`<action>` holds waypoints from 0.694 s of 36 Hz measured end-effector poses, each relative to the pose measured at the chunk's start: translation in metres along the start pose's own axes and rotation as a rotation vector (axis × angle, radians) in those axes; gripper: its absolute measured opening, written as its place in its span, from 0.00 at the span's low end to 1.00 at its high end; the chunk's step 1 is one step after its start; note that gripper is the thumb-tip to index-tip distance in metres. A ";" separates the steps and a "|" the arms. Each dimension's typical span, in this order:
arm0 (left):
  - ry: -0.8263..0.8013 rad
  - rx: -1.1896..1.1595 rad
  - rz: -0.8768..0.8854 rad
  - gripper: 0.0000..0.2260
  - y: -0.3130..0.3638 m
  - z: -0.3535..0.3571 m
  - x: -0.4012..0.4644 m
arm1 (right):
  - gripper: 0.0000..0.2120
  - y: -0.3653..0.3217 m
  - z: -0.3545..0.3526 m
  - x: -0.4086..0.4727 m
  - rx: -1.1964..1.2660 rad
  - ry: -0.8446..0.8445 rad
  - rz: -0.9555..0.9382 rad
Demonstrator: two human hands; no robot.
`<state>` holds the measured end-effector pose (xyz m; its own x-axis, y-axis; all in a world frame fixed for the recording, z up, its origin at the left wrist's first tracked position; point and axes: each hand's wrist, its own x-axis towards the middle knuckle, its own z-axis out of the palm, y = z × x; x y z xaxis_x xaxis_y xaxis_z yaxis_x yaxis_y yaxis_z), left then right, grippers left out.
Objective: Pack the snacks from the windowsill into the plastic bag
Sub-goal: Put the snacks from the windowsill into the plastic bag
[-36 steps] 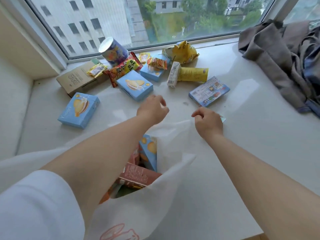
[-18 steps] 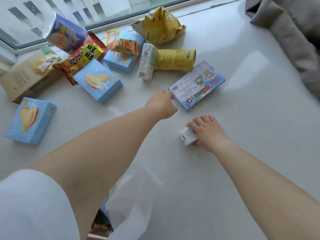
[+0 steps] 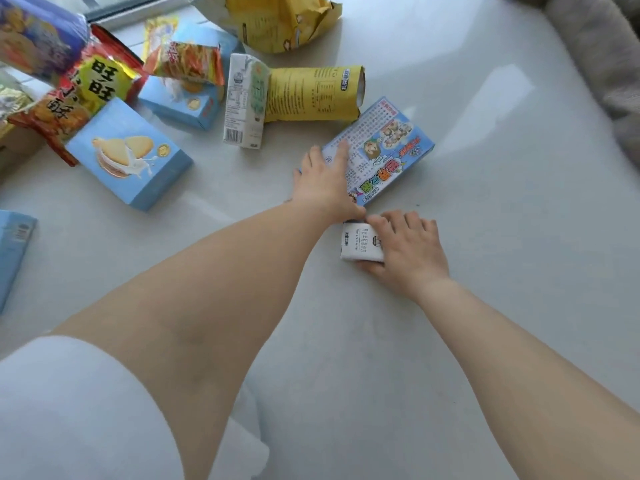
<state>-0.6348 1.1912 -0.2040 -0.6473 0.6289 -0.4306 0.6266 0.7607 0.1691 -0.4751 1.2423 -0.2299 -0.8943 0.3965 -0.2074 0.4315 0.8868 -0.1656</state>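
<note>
Gripped in the right hand is a small white paper-wrapped packet, with the thumb curled beneath its near edge and the fingers laid over its right side; the packet is pressed low against the white windowsill. At 12 o'clock from it, just beside, the left hand is laid with straight fingers on the near-left corner of a flat light-blue cardboard box printed with cartoon figures; no curl around the box is seen, so that grip is loose and flat.

At 11 o'clock from the cartoon box, a yellow printed cardboard tube is lying on its side, its left end touching a white and green drink carton. A crumpled yellow foil bag is seen at 12 o'clock from the tube. At 9 o'clock from the carton, a blue biscuit box showing sandwich biscuits is resting tilted, with a red and yellow snack bag behind it and a second blue biscuit box under a small orange snack packet.

At 6 o'clock, below the left forearm, a fold of thin white plastic bag is partly seen; its opening is probably hidden by the arm.
</note>
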 end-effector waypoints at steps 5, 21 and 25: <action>-0.083 -0.093 -0.111 0.52 -0.016 -0.011 -0.018 | 0.29 -0.007 -0.007 -0.005 0.048 -0.085 0.099; 0.254 -0.391 -0.092 0.49 -0.105 -0.115 -0.191 | 0.15 -0.111 -0.107 -0.064 1.277 -0.026 0.514; 0.372 -0.447 -0.080 0.50 -0.139 -0.133 -0.254 | 0.13 -0.152 -0.141 -0.085 1.394 0.018 0.472</action>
<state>-0.6151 0.9466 -0.0002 -0.8445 0.5193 -0.1313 0.3778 0.7512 0.5412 -0.4811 1.1077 -0.0516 -0.6381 0.5898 -0.4949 0.4305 -0.2597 -0.8644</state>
